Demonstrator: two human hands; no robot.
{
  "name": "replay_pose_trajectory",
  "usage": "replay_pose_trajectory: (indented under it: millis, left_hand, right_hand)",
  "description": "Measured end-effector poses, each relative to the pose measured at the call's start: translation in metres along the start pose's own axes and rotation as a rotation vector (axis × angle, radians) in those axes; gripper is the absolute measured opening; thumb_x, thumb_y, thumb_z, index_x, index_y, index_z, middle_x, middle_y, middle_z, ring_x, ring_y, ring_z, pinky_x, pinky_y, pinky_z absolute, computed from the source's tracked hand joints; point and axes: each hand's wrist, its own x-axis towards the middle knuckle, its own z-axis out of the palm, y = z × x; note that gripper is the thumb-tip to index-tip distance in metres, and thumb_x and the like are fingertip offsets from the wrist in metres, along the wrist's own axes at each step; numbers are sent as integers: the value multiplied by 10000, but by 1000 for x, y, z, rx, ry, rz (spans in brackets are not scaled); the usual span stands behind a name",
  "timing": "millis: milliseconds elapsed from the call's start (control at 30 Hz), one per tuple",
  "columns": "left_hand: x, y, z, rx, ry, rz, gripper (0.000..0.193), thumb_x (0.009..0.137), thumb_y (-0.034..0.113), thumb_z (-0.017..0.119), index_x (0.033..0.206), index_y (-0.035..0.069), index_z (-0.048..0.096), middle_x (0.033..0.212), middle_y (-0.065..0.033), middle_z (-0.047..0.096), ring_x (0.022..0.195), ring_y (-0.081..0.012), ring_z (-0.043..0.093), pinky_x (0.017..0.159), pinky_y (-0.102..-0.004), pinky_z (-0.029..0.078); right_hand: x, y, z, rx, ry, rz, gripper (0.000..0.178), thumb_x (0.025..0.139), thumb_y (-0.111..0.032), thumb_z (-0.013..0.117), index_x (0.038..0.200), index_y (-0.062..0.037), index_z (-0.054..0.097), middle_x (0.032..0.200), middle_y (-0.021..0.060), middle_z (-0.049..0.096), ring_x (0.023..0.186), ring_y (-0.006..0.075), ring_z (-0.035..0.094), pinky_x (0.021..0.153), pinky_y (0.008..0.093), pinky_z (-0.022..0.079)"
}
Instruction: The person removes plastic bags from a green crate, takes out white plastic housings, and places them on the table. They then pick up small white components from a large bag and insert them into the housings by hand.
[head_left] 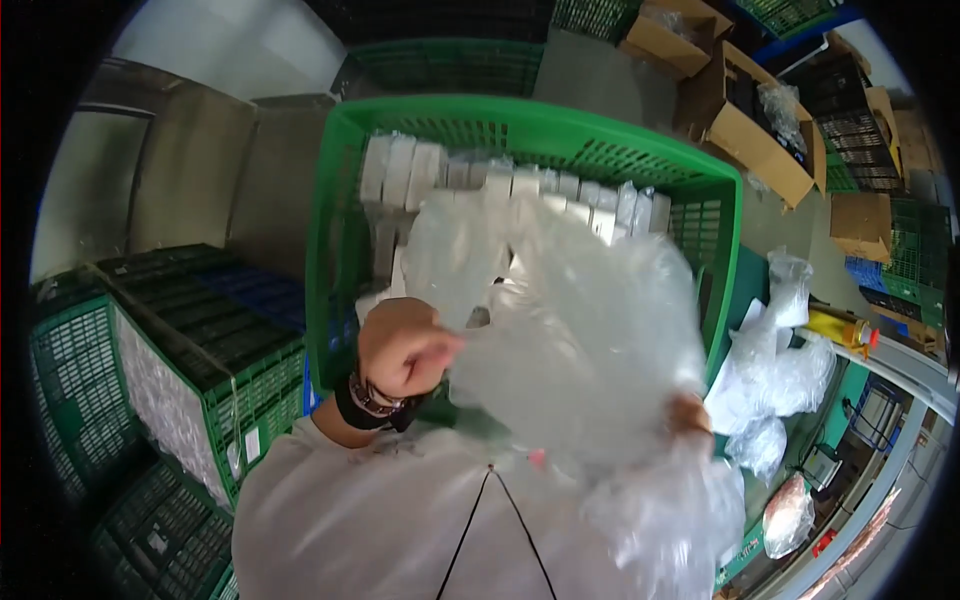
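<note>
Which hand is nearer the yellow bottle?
Right. The right hand is left of the yellow bottle; the left hand is much farther left, across the plastic.

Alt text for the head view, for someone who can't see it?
A curled left hand holds a translucent plastic sheet above a green crate of white packs; the blurred right hand is at the sheet's right edge. More crates stand left, cardboard boxes upper right.

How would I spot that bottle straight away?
Start at the big green crate in the middle, then go right to the crumpled clear plastic. Beside it is the bottle; its yellow body and reddish cap set it apart.
</note>
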Motion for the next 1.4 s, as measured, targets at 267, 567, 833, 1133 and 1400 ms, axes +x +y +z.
replay_pose_trajectory:
  millis: [267, 567, 833, 1133, 1400]
  left_hand:
    - [-14, 83, 60, -1085, -350, -72, 225, 863, 211, 476, 717, 44, 516, 559, -37, 473, 426, -175, 412, 407, -291, 321]
    - [-1, 67, 86, -1309, -299, -476, 297, 884, 311, 440, 801, 36, 514, 816, -43, 492, 740, -123, 437, 682, -249, 336]
    - [11, -41, 33, -708, -638, -662, 449, 872, 392, 428, 1029, -22, 498, 928, -79, 527, 919, -205, 490, 841, -314, 357]
    - [12, -290, -3, 828, -599, -86, 364, 817, 328, 525, 1113, 115, 511, 1058, -108, 518, 1028, -293, 445, 880, -386, 346]
    - [3, -326, 6, 637, -511, -302, 249, 834, 339, 496, 937, 116, 536, 878, -127, 558, 847, -325, 518, 718, -418, 412]
  right_hand:
    - [-55, -76, -3, 280, -593, 232, 100, 757, -83, 504, 657, -81, 505, 704, 28, 532, 584, 129, 508, 486, 270, 388]
    - [-19, -27, 61, 746, 123, 1001, 347, 860, -232, 461, 1141, -29, 442, 1098, 146, 499, 969, 179, 495, 816, 302, 414]
    - [-17, -5, 98, 935, -123, 1168, 420, 856, -267, 470, 1195, -24, 416, 1141, 155, 480, 1006, 206, 492, 849, 320, 413]
    - [-157, -65, -30, 767, -88, 1104, 400, 863, -280, 459, 1166, -21, 436, 1144, 155, 477, 1003, 213, 494, 837, 322, 420]
    - [-174, -109, -4, 589, -29, 1152, 387, 868, -292, 448, 1141, -18, 454, 1146, 154, 475, 1000, 220, 496, 826, 323, 425]
